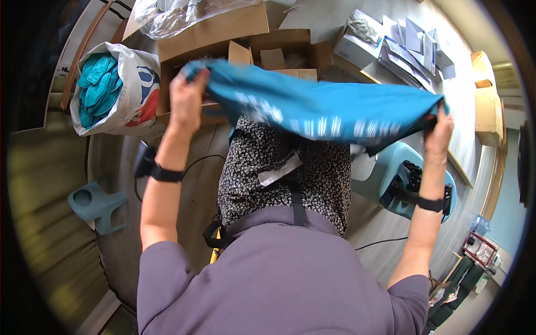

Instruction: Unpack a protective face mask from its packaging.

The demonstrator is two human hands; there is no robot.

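Note:
A blue-teal piece of cloth with white print is stretched wide between my two hands, above my lap. My left hand grips its left top corner, with the fingers closed and slightly blurred. At the other end my right hand pinches the right corner, where a dark inner side or edge shows. The cloth is smeared by motion, and I cannot make out whether it is a bag or a garment. It hides part of the cardboard box behind it.
A white sack full of teal cloths stands at the left. Beyond the box lie clear plastic wrap and stacked folders. A blue-grey stool holding black gear is at the right, another stool at the left. Cables cross the floor.

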